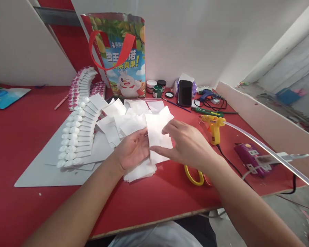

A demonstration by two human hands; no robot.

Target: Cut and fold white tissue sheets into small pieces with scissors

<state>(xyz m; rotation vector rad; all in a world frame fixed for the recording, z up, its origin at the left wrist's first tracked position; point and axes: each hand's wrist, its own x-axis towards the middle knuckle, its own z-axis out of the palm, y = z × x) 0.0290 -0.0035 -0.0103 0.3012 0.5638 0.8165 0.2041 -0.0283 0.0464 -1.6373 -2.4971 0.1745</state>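
A white paper piece (158,128) stands out between my two hands at the middle of the red table. My left hand (135,149) is palm up at its left edge, the fingertips partly behind the paper, so its grip is hard to make out. Over the paper's right side is my right hand (184,142), thumb and fingers spread apart, the fingertips near its surface. Beneath my left hand lies a stack of white sheets (140,171). Behind it, more loose white papers (130,121) are heaped. A curved row of white-tipped pieces (78,133) rests to the left.
Yellow-handled scissors (194,176) lie below my right wrist. Further right are a yellow glue gun (213,127) with a cord and a purple power strip (251,157). At the back stand a colourful bag (126,75), small paint jars (157,91) and a dark phone (185,93).
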